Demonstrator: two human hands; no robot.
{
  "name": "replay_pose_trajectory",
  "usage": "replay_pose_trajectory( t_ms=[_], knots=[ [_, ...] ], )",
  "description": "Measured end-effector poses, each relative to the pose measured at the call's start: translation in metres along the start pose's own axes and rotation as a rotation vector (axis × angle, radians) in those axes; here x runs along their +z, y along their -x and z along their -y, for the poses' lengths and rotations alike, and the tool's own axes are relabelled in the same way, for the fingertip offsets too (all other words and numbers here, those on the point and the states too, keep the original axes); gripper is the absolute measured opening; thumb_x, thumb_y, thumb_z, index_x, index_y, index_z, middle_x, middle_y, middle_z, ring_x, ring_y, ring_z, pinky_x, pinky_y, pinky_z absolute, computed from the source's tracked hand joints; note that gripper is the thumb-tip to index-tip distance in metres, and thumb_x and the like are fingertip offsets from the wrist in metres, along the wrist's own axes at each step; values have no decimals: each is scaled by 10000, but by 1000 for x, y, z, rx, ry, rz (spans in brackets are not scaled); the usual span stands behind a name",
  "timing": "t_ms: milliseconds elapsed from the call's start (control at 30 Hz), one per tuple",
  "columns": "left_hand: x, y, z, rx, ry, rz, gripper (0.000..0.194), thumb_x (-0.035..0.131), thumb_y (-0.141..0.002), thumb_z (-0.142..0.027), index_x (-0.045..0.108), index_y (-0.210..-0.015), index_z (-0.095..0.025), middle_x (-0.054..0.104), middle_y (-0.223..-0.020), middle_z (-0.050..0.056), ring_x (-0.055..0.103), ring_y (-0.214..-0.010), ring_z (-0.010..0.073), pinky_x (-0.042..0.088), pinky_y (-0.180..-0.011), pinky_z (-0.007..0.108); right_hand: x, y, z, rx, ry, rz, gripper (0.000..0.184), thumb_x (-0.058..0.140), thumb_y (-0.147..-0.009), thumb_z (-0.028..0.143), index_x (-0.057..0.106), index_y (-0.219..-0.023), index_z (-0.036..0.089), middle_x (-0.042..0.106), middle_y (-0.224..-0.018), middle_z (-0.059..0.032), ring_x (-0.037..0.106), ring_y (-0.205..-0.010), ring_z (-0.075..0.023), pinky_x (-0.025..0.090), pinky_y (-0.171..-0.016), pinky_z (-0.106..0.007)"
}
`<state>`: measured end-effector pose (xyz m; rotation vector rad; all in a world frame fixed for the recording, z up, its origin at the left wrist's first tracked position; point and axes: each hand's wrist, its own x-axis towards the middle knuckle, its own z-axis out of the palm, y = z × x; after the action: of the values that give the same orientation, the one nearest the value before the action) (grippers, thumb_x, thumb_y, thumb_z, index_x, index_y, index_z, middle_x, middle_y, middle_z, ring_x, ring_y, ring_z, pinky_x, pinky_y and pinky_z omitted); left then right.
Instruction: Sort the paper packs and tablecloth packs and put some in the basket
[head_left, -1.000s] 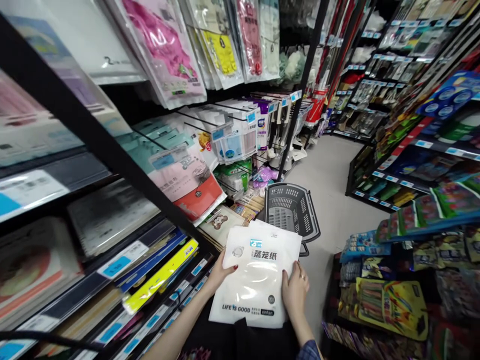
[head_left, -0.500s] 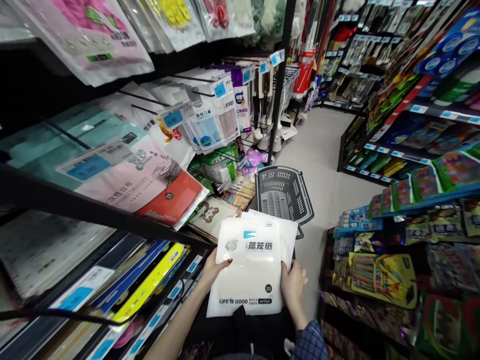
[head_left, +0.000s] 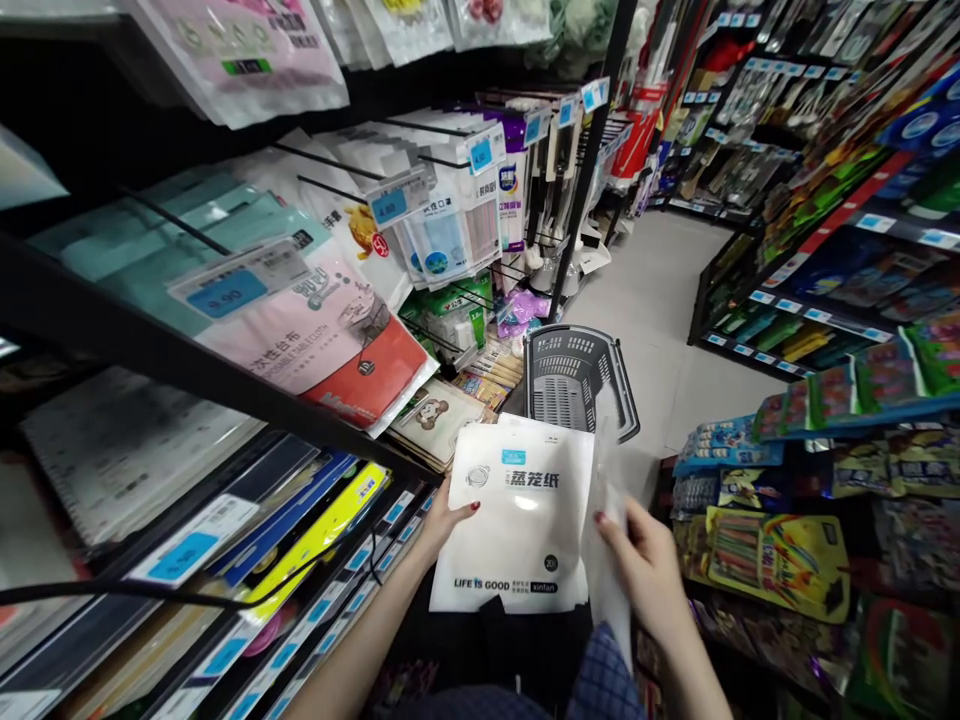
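My left hand (head_left: 448, 518) is closed on the left edge of a flat white pack of steamer paper (head_left: 517, 535), its thumb on the front. Black print, a small steamer drawing and a blue label show on that face. Just behind its top edge, part of another white sheet or pack peeks out. My right hand (head_left: 649, 552) grips a second white pack (head_left: 609, 565), turned almost edge-on and slightly blurred, to the right of the first. The fingers on its far side are partly hidden.
Beyond the packs, a grey shopping basket (head_left: 570, 375) stands in the aisle. On the left, a shelf holds hanging packs, among them pink disposable tablecloths (head_left: 307, 345). Snack bags (head_left: 780, 565) line the right shelf. A black cable (head_left: 135, 592) crosses the lower left.
My right hand has moved right, drawing the rear white pack out from behind the front one and turning it edge-on. My left hand keeps its hold. The view has shifted slightly.
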<state>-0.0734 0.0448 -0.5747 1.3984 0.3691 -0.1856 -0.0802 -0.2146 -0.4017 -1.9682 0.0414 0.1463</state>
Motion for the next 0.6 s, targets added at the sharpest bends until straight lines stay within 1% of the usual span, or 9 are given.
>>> replay_pose_trajectory(
  t_ms=[67, 133, 233, 300, 367, 433, 500, 533, 600],
  knots=[
    [1, 1, -1, 91, -21, -54, 773, 716, -561, -269, 354, -1239, -190, 402, -1311, 123, 385, -1186, 273, 315, -969, 399, 36, -10, 19, -11, 69, 90, 209, 418, -802, 295, 572, -807, 153, 589, -724, -26, 518, -681, -163, 379, -613, -233],
    [1, 1, -3, 135, -40, -75, 736, 704, -573, -287, 390, -1235, -214, 374, -1340, 82, 326, -1228, 257, 272, -1004, 370, 83, -21, 22, 6, 151, 150, 196, 380, -805, 225, 560, -821, 148, 596, -732, -40, 525, -672, -158, 375, -617, -237],
    [-1, 3, -3, 28, 16, -64, 474, 566, -692, -419, 555, -1084, -152, 510, -1222, 94, 388, -1183, 267, 283, -995, 374, 143, -31, 4, 15, 316, 321, 215, 366, -812, 222, 556, -850, 128, 602, -762, -80, 536, -657, -166, 372, -602, -251],
    [-2, 4, -2, -38, 59, -61, 459, 528, -708, -455, 590, -1011, -116, 589, -1105, 122, 475, -1096, 289, 337, -947, 404, 159, -33, -13, -37, 388, 419, 223, 368, -818, 238, 564, -846, 135, 603, -803, -90, 545, -707, -176, 376, -631, -259],
    [-2, 5, -1, -54, 47, -9, 463, 605, -664, -402, 575, -1021, -109, 611, -1057, 131, 531, -1016, 296, 384, -894, 414, 150, -34, -32, -76, 464, 368, 250, 339, -835, 245, 569, -860, 149, 599, -844, -89, 541, -773, -187, 377, -680, -275],
    [-1, 5, -1, -63, 24, 57, 472, 665, -624, -325, 558, -1033, -114, 613, -1050, 131, 554, -975, 290, 409, -861, 405, 125, -34, -52, -42, 599, 161, 304, 307, -850, 280, 554, -961, 143, 581, -949, -116, 518, -872, -222, 368, -740, -318],
    [0, 5, -1, -66, 13, 85, 463, 660, -634, -308, 542, -1038, -115, 605, -1059, 135, 556, -969, 288, 418, -848, 404, 97, -34, -74, 6, 767, -42, 408, 338, -836, 357, 482, -1126, 108, 506, -1126, -161, 433, -1037, -288, 325, -831, -390],
    [0, 5, -1, -66, 12, 87, 467, 654, -640, -305, 531, -1048, -115, 597, -1070, 136, 553, -975, 287, 418, -849, 405, 87, -33, -85, 11, 842, -90, 495, 368, -819, 400, 421, -1202, 91, 447, -1208, -175, 363, -1115, -318, 283, -879, -428],
    [0, 5, 0, -54, -1, 83, 537, 664, -627, -288, 482, -1107, -129, 569, -1118, 132, 538, -1003, 284, 411, -862, 406, 76, -30, -105, -26, 939, -70, 647, 408, -787, 464, 293, -1302, 89, 329, -1323, -167, 216, -1221, -336, 176, -953, -474]
  ],
)
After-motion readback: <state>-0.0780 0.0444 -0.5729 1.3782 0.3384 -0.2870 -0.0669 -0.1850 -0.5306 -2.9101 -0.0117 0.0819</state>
